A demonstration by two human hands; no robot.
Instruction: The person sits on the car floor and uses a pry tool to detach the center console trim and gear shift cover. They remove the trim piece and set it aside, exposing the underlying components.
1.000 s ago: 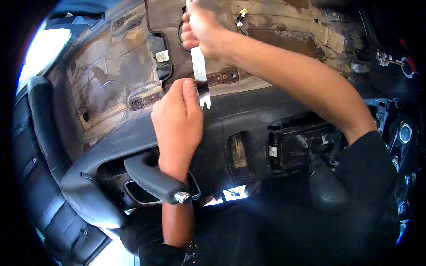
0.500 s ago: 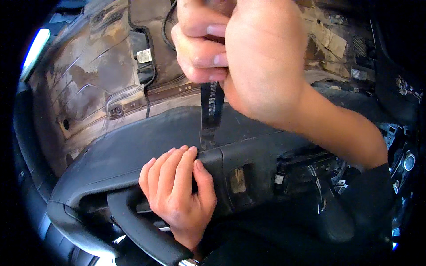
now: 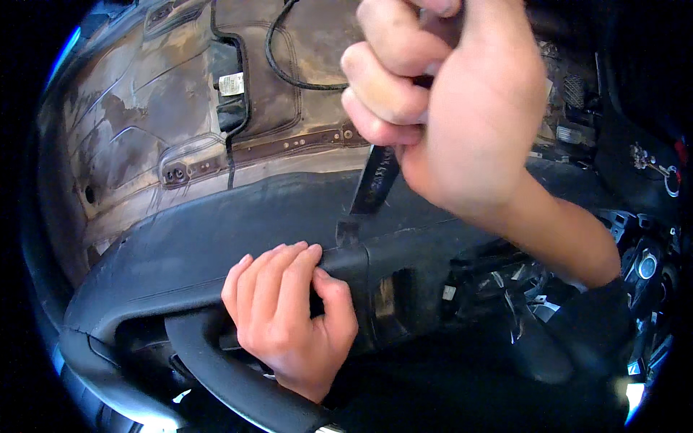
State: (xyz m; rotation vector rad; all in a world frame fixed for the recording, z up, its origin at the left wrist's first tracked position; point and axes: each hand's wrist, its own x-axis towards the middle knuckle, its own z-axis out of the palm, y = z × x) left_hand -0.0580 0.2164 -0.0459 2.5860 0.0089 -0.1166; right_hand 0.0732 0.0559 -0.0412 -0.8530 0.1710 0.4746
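A black padded trim panel (image 3: 238, 224) with a smooth, shiny top stretches across the middle of a car interior. My left hand (image 3: 290, 317) rests on its near edge beside a curved black grab handle (image 3: 216, 372); the fingers lie together and bend over the edge, with the thumb a little apart. Above the panel my right hand (image 3: 462, 108) is a fist around a tool with a flat dark blade (image 3: 374, 180). The fist hides the tool's handle. The blade points down and tilts toward the panel; a dark patch (image 3: 347, 234) lies below it, and contact cannot be made out.
Beyond the panel lies a stained bare metal floor (image 3: 137, 115) with a black cable (image 3: 289, 76) and a white label (image 3: 232, 84). A rectangular opening (image 3: 390, 296) sits right of my left hand. At the far right are keys (image 3: 642, 157) and round silver-rimmed parts (image 3: 647, 267).
My right hand has moved right, and the blade has gone from nearly upright to tilted, its lower end pointing left. My left hand keeps its place on the panel edge. The view has shifted slightly.
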